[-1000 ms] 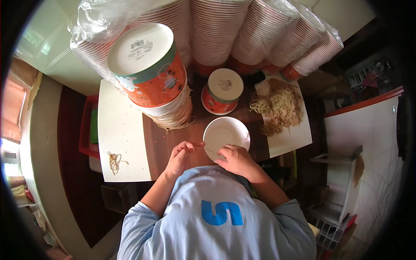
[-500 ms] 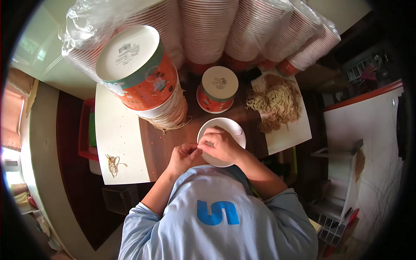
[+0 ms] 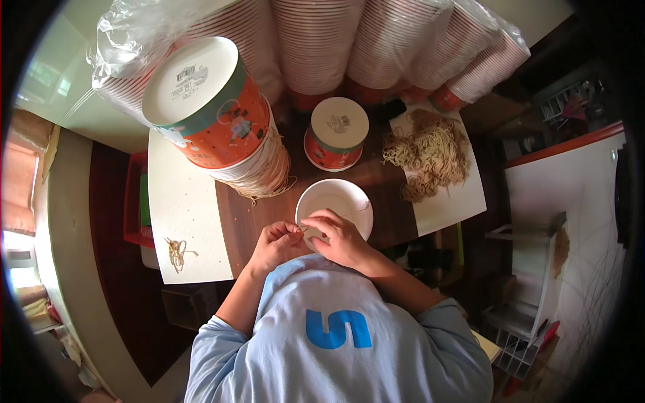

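your left hand [image 3: 277, 244] pinches a thin strand [image 3: 304, 229] by the near-left rim of the open white tub [image 3: 336, 195] on the table [image 3: 393, 213]; your right hand [image 3: 338, 238] curves over the tub, i cannot tell whether gripping anything. an upturned orange tub [image 3: 339, 129] stands beyond, tangled cords [image 3: 433, 160] to its right.

A peach curtain [image 3: 17, 176] hangs above a bright window opening [image 3: 20, 267] at far left, while a red bin [image 3: 136, 232] with something green [image 3: 144, 205] inside stands just beside the desk [image 3: 185, 211]. A dark box [image 3: 191, 307] sits below. At lower right, a red object [image 3: 551, 330] rests by a white grid rack [image 3: 516, 350], near a pale panel [image 3: 581, 178] with a reddish-brown upper edge.
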Demonstrator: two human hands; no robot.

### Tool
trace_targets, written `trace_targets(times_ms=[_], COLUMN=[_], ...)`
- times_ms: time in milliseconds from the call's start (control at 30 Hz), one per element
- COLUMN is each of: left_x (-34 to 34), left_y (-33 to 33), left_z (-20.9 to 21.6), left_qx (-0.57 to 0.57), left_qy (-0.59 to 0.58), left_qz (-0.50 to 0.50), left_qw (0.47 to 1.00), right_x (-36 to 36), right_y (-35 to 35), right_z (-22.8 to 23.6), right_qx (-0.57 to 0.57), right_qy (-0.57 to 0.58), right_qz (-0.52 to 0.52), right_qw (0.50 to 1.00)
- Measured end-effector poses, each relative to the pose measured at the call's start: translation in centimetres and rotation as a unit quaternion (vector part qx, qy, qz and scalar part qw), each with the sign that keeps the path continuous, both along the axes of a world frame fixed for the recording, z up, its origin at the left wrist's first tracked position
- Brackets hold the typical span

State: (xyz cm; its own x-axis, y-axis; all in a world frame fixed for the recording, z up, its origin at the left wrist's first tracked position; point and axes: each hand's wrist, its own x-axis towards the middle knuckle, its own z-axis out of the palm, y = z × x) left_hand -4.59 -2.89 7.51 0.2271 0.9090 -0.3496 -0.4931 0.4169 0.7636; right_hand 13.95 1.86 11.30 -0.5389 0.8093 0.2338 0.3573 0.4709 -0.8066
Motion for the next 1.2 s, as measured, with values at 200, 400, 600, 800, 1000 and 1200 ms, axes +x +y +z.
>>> trace_targets(times_ms=[200, 400, 600, 800, 1000, 1200], left_x=[0.0, -0.5, -0.6, -0.4, -0.4, -0.7], left_y=[-0.2, -0.9, -0.7, -0.6, -0.6, -0.6], left_z=[0.4, 0.1, 0.2, 0.7, 0.5, 0.4], left_qx=[0.018, 0.038, 0.003, -0.014, -0.01, -0.012], left_qy=[-0.001, 0.017, -0.002, -0.018, -0.014, 0.0], left_qz=[0.016, 0.036, 0.034, 0.021, 0.015, 0.013], left_qw=[1.0, 0.998, 0.999, 1.0, 1.0, 1.0], right_x=[-0.1, -0.6, 0.6, -0.6, -0.6, -0.6], right_y=[0.5, -0.7, -1.7, -1.1, -0.8, -1.0], right_z=[-3.2, -0.6, -1.2, -1.4, -1.8, -2.3], right_qx=[0.002, 0.064, -0.021, -0.046, -0.089, -0.056], right_qy=[-0.019, 0.024, -0.061, -0.014, -0.006, 0.017], right_qz=[0.065, -0.082, 0.013, -0.024, 0.037, 0.003], right_qw=[0.998, 0.994, 0.998, 0.999, 0.995, 0.998])
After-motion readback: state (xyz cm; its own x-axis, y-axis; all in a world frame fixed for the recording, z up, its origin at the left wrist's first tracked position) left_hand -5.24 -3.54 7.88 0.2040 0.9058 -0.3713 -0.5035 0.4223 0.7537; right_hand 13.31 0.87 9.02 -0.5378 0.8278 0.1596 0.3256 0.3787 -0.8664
